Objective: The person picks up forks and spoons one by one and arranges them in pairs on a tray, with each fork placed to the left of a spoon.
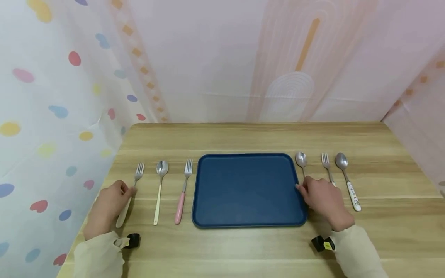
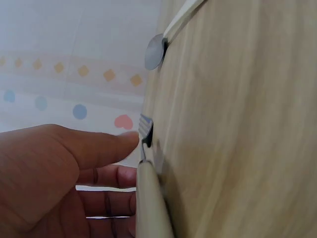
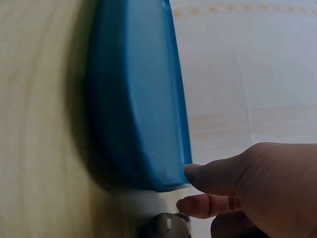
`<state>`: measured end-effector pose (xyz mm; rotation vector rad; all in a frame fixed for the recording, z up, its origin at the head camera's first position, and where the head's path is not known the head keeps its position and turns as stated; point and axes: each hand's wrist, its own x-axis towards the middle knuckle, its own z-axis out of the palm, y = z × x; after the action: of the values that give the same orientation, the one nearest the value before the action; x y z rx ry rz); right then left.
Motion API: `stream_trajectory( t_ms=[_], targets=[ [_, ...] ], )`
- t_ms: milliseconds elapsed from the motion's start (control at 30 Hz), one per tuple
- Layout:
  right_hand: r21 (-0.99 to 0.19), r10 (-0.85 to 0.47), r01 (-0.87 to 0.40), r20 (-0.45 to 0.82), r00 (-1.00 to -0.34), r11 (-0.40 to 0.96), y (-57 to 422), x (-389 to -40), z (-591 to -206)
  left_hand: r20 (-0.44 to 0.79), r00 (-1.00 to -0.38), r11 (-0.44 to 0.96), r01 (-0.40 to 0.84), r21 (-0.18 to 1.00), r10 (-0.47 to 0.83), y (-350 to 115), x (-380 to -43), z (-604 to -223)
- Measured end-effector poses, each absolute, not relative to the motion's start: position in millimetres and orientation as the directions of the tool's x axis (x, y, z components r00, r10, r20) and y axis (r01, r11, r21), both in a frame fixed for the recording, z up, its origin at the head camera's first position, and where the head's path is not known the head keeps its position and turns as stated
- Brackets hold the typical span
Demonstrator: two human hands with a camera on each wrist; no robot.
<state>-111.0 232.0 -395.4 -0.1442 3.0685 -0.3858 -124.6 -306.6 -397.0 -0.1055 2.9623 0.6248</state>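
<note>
My left hand (image 1: pixel 112 199) is at a fork (image 1: pixel 139 172) with a pale handle, its thumb and curled fingers pinching it near the neck. In the left wrist view, the fingertips disappear behind the pale handle (image 2: pixel 151 198). My right hand (image 1: pixel 323 197) is over the lower part of a spoon (image 1: pixel 301 159), beside the right rim of a dark blue tray (image 1: pixel 248 189). In the right wrist view, the thumb tip overlaps the tray's corner (image 3: pixel 171 181), with the index finger bent below it. I cannot tell whether these fingers grip the spoon, whose handle is hidden.
Right of the left hand lie a cream-handled spoon (image 1: pixel 161 170) and a pink-handled fork (image 1: pixel 180 206). On the right side are another fork (image 1: pixel 325 160), partly under the hand, and a spoon with a patterned white handle (image 1: pixel 354 197). Patterned curtains (image 1: pixel 208 65) hang behind the wooden table (image 1: pixel 222 137).
</note>
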Motion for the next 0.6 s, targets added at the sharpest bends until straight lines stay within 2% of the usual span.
stream_trajectory(
  t_ms=[100,333,600],
  targets=[
    [-0.237,-0.109,-0.100,-0.024,-0.994,0.966,231,-111,-400,-0.135,-0.990,0.915,-0.080,0.395,-0.028,-304,-126,-398],
    [-0.179,-0.131,-0.146,0.092,-0.987,0.973,227,-109,-408,-0.087,-0.996,0.927,-0.039,0.372,-0.007,-297,-127,-401],
    [-0.166,-0.119,-0.138,0.118,-0.986,0.976,222,-110,-412,-0.111,-0.994,0.925,-0.059,0.374,-0.019,-297,-127,-404]
  ],
)
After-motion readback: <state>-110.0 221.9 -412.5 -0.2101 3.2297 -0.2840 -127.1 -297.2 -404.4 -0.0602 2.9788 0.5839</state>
